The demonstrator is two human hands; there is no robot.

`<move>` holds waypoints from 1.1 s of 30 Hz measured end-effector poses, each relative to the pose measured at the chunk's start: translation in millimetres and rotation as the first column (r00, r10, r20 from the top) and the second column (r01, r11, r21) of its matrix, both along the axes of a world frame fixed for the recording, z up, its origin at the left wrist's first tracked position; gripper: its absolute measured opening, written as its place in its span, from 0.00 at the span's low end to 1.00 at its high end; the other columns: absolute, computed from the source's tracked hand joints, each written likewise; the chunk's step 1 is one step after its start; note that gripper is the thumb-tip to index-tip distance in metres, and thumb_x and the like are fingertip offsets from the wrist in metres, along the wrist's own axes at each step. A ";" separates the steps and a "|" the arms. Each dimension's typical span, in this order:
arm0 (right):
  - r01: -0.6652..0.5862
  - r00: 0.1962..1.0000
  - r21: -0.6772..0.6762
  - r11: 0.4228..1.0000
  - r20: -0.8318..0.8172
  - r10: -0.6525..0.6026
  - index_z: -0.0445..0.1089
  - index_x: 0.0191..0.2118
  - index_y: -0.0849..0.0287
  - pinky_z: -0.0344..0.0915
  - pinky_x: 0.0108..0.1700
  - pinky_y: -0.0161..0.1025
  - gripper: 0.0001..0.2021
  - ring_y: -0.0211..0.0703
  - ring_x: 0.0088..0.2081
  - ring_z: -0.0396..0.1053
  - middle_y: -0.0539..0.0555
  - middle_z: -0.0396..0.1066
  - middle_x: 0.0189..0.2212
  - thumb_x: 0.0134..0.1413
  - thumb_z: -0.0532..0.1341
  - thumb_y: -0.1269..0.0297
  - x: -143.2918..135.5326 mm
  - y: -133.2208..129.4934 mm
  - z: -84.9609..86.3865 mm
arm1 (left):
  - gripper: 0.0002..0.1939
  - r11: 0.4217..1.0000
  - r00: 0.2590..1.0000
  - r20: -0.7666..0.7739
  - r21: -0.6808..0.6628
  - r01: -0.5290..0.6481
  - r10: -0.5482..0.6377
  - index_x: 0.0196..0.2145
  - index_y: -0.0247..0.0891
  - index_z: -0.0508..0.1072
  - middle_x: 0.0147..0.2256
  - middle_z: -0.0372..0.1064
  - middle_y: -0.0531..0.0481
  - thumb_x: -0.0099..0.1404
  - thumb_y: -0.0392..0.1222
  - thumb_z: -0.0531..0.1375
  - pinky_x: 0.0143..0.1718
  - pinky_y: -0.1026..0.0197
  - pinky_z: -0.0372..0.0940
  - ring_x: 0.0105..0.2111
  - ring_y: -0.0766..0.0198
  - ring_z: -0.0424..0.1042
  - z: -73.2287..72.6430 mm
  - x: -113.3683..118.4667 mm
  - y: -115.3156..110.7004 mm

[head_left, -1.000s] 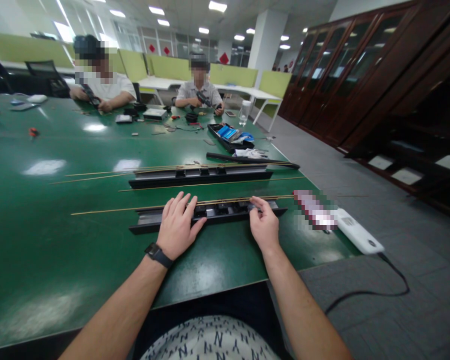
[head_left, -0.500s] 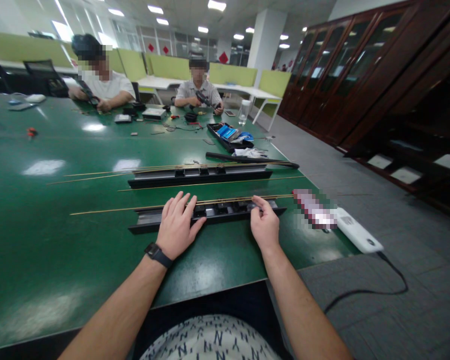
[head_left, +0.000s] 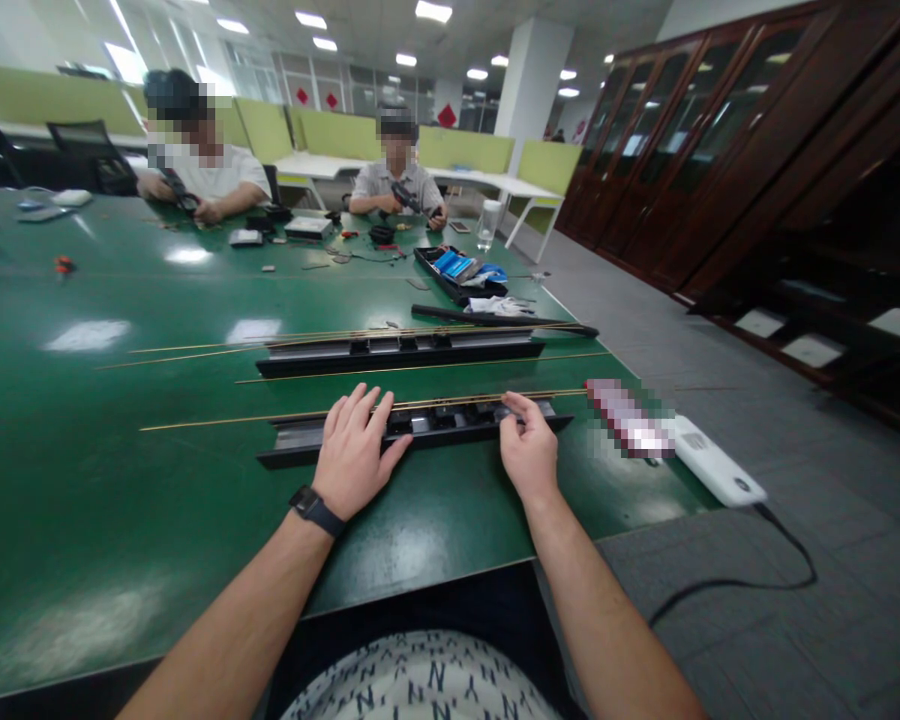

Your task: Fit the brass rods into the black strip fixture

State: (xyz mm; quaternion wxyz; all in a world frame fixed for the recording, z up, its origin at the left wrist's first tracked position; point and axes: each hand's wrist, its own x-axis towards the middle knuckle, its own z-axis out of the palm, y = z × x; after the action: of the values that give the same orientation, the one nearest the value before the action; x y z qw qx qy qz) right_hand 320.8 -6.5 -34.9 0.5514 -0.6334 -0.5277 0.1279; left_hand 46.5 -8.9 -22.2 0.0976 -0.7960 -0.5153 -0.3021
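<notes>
A long black channel-shaped profile (head_left: 450,432) lies across the table in front of me, with dark blocks set along its trough. Thin brass-coloured rods (head_left: 217,423) run along its far edge and stick out past both ends. My left hand (head_left: 356,445) rests over the profile's left half, fingers spread across the rods and thumb on the near wall. Toward the right end, my right hand (head_left: 529,445) has thumb and forefinger pinched together at the rods and trough. What lies between those fingertips is too small to make out.
Behind lies a second black profile (head_left: 401,355) with more rods. A black tray (head_left: 461,290), a dark bar (head_left: 510,322) and white gloves (head_left: 501,306) sit farther back. At right are a blurred red-edged phone (head_left: 626,415) and a cabled white device (head_left: 716,465). Two people sit opposite.
My right hand has shifted very slightly at the rods. My left hand and the profile have stayed in place.
</notes>
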 end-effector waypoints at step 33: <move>-0.047 0.999 -0.004 0.999 -0.002 0.047 0.75 0.58 0.58 0.70 0.31 0.38 0.21 0.36 0.23 0.69 0.60 0.81 0.52 0.61 0.60 0.60 -3.3 -3.1 2.2 | 0.32 1.000 1.000 -0.008 -0.015 0.012 -0.012 0.68 0.33 0.66 0.66 0.66 0.32 0.74 0.55 0.57 0.72 0.37 0.51 0.72 0.41 0.56 0.9 -0.1 -1.2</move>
State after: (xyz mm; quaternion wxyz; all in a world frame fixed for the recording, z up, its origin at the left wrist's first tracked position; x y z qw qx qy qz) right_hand 317.5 -9.6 -32.6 0.5473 -0.6218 -0.5418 0.1426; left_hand 46.4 -10.2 -21.3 0.0922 -0.8012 -0.5121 -0.2955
